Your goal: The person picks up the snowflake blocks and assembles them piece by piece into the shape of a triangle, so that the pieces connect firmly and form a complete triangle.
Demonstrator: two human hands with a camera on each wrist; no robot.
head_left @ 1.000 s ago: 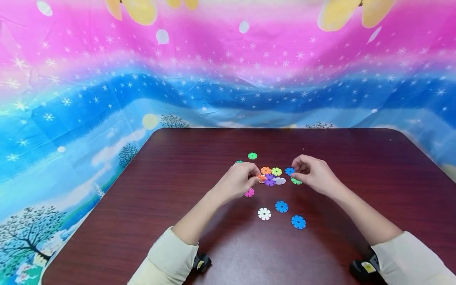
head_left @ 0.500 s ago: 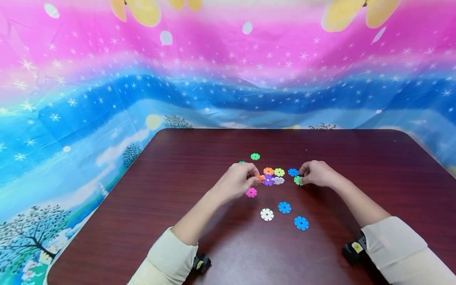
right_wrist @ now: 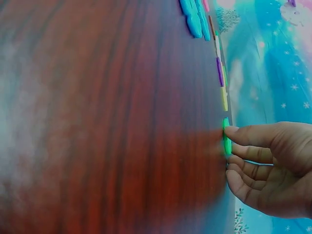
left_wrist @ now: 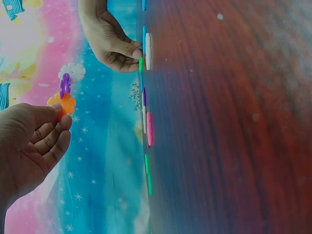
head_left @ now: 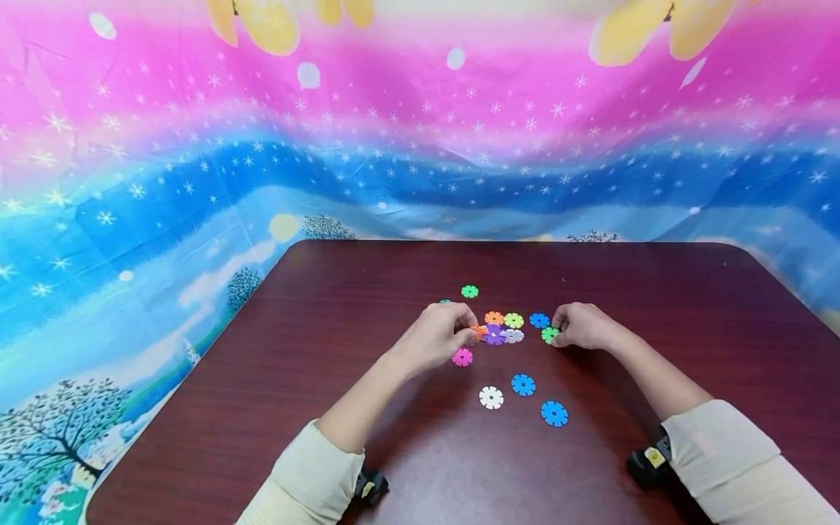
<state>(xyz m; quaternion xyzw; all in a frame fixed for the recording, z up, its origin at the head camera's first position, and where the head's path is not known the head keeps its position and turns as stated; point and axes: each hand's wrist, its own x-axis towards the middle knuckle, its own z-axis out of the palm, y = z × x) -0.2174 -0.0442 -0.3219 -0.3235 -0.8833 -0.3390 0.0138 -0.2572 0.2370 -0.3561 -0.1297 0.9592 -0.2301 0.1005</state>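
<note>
Between thumb and fingertips my left hand [head_left: 429, 339] pinches an orange notched plastic disc [left_wrist: 67, 103]. A purple disc [left_wrist: 65, 86] is slotted into it, and a white disc [left_wrist: 74, 71] joins on beyond; this short chain is held above the table. Farther right, my right hand [head_left: 588, 327] has its thumb and fingers on the edge of a green notched disc [head_left: 548, 335] on the tabletop. The right wrist view shows the thumb against one face of that green disc [right_wrist: 226, 138], with the fingertips at its far side.
Loose notched discs lie around the hands: an orange one [head_left: 494, 318], a yellow-green one [head_left: 514, 320], a blue one [head_left: 539, 320], a pink one [head_left: 462, 356], a white one [head_left: 491, 397] and others. The dark wooden table [head_left: 262, 408] meets a patterned cloth backdrop [head_left: 420, 146].
My right hand has moved slightly right and down, from beside the blue disc to the green one. The left hand keeps its pinch on the orange disc. The head view has shifted slightly.
</note>
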